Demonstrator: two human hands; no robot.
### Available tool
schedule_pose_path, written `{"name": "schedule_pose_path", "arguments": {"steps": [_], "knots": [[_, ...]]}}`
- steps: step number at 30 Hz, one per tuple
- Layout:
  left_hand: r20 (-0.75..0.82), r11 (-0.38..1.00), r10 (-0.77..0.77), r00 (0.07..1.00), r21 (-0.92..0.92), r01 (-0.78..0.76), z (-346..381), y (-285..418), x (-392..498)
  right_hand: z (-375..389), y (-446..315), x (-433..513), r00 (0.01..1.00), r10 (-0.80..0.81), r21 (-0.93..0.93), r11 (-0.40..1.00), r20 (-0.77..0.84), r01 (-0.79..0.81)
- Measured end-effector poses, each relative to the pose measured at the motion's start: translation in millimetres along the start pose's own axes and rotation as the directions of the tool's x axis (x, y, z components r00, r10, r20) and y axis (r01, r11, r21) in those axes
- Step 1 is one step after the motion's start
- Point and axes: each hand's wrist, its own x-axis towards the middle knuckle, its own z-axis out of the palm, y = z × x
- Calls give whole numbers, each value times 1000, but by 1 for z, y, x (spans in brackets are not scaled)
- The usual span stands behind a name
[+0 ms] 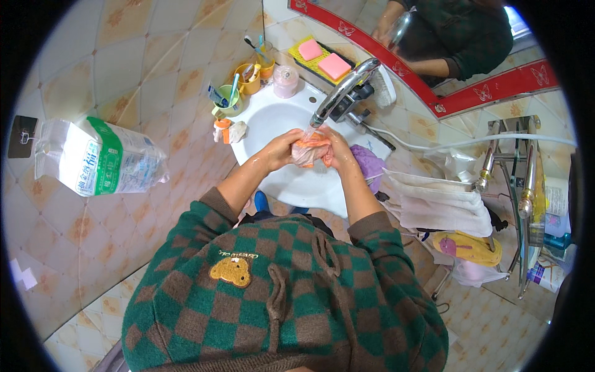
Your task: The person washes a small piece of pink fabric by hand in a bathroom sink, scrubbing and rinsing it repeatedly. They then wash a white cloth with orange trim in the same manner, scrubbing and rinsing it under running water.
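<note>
A wet, bunched orange and pale pink cloth is held between my two hands over the white washbasin. My left hand grips its left side, and my right hand grips its right side. Water runs from the chrome faucet straight onto the cloth. The spout ends just above my fingers. Folds of the cloth hide some of my fingertips.
Cups with toothbrushes and a pink jar line the basin's back left rim. Pink soap bars lie behind the faucet, beside a white brush. A purple cloth hangs at the right rim, near a towel rack with white towels.
</note>
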Motion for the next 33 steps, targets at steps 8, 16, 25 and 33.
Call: {"name": "schedule_pose_path", "arguments": {"steps": [8, 16, 25, 33], "knots": [[277, 992, 12, 961, -121, 23, -48, -44, 70, 110, 27, -51, 432, -786, -826, -169, 442, 538], [25, 930, 220, 975, -309, -201, 3, -62, 56, 44, -15, -13, 829, -554, -862, 455, -78, 223], [7, 639, 413, 911, -714, -285, 11, -51, 37, 89, 7, -52, 842, -478, -916, 168, 248, 365], [-13, 904, -67, 998, -423, 55, -20, -27, 21, 34, -53, -16, 986, -46, -987, -8, 159, 158]]}}
